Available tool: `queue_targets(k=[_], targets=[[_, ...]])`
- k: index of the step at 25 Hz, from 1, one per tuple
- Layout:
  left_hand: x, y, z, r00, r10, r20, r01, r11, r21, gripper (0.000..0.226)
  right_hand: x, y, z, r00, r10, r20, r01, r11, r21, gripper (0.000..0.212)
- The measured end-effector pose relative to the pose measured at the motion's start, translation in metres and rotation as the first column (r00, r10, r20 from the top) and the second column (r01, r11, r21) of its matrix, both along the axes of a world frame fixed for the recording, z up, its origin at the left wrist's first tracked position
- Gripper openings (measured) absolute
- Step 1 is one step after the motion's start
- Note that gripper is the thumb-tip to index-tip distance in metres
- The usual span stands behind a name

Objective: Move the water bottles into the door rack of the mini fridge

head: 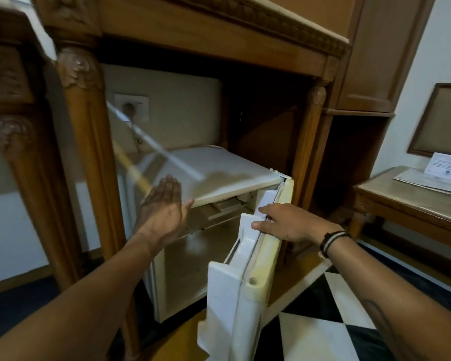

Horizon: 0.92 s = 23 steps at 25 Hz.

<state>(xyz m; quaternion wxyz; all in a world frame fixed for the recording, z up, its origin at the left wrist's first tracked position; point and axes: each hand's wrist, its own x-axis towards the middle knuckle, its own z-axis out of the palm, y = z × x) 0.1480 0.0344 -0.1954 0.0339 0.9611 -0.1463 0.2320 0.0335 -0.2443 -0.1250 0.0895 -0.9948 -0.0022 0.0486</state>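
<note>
A white mini fridge (219, 168) stands in a wooden cabinet alcove with its door (248, 280) swung open toward me on the right. The door's inner rack (220, 287) faces left and looks empty. My right hand (289, 222) rests on the door's top edge, fingers curled over it. Flat, with its fingers together, my left hand (164, 204) hovers by the front left corner of the fridge top and holds nothing. No water bottle is in view. The fridge interior (193, 259) shows a bare lower space and a small freezer shelf.
Carved wooden columns (89, 152) flank the alcove. A wall socket with a plug (132, 105) sits behind the fridge. A side table (412, 201) with papers stands at right. The floor has black and white tiles (331, 321).
</note>
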Motion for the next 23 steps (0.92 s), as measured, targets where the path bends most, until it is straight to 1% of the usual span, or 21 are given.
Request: queue_targets(k=[1,3,4,6,9,10,11,12,13,14,15,16,17,18,20,21,22,23], targets=[[0.000,0.000,0.002,0.999,-0.017,-0.046,0.017,1.000,-0.018,0.086,0.004,0.001,-0.004,0.998,0.053,0.015,-0.053,0.998,0.030,0.076],[0.001,0.005,0.011,0.988,-0.059,-0.142,0.053,0.997,-0.049,0.081,0.014,0.011,-0.016,0.989,0.120,0.092,-0.127,0.989,0.079,0.076],[0.001,0.007,0.015,0.977,-0.081,-0.199,0.067,0.995,-0.075,0.079,0.021,0.019,-0.024,0.979,0.135,0.154,-0.149,0.985,0.085,0.073],[0.001,0.008,0.023,0.949,-0.119,-0.293,0.084,0.988,-0.129,0.076,0.036,0.037,-0.041,0.936,0.157,0.316,-0.178,0.983,0.038,0.065],[0.004,0.009,0.034,0.910,-0.177,-0.374,0.107,0.974,-0.202,0.074,0.065,0.061,-0.062,0.844,0.153,0.514,-0.133,0.988,-0.076,0.059],[0.005,0.010,0.036,0.896,-0.194,-0.400,0.114,0.970,-0.214,0.078,0.074,0.067,-0.066,0.815,0.139,0.563,-0.097,0.990,-0.103,0.058],[0.006,0.010,0.036,0.880,-0.201,-0.430,0.114,0.969,-0.221,0.088,0.081,0.072,-0.069,0.792,0.126,0.597,-0.069,0.991,-0.118,0.058],[0.008,0.011,0.038,0.865,-0.182,-0.468,0.094,0.974,-0.205,0.107,0.090,0.076,-0.067,0.792,0.110,0.600,-0.059,0.993,-0.105,0.058],[0.009,0.010,0.038,0.855,-0.147,-0.497,0.081,0.985,-0.153,0.126,0.098,0.079,-0.065,0.793,0.097,0.602,-0.035,0.993,-0.113,0.058],[0.009,0.011,0.038,0.853,-0.097,-0.513,0.074,0.995,-0.065,0.139,0.103,0.081,-0.064,0.809,0.087,0.581,-0.024,0.993,-0.116,0.058],[0.007,0.010,0.034,0.851,-0.066,-0.520,0.085,0.996,0.012,0.144,0.104,0.083,-0.066,0.837,0.080,0.541,-0.025,0.994,-0.108,0.060],[0.005,0.006,0.040,0.839,-0.025,-0.544,0.079,0.994,0.076,0.142,0.103,0.082,-0.059,0.888,0.085,0.452,-0.044,0.994,-0.100,0.063],[0.003,0.003,0.049,0.824,0.012,-0.567,0.069,0.990,0.121,0.139,0.101,0.080,-0.049,0.915,0.103,0.390,-0.072,0.993,-0.094,0.067],[-0.004,-0.004,0.066,0.795,0.046,-0.604,0.058,0.987,0.152,0.137,0.092,0.078,-0.028,0.949,0.113,0.293,-0.098,0.993,-0.066,0.071],[-0.019,-0.018,0.106,0.764,0.081,-0.641,0.040,0.984,0.173,0.132,0.072,0.070,0.014,0.984,0.099,0.148,-0.105,0.994,0.033,0.077],[-0.034,-0.030,0.124,0.785,0.068,-0.616,0.035,0.988,0.154,0.127,0.054,0.067,0.031,0.982,0.079,0.172,-0.091,0.994,0.063,0.077],[-0.046,-0.041,0.145,0.834,0.019,-0.551,0.046,0.993,0.104,0.121,0.036,0.059,0.057,0.974,0.066,0.219,-0.091,0.990,0.108,0.077],[-0.054,-0.052,0.166,0.863,-0.032,-0.504,0.089,0.992,0.088,0.115,0.025,0.053,0.082,0.967,0.067,0.245,-0.102,0.985,0.136,0.078]])
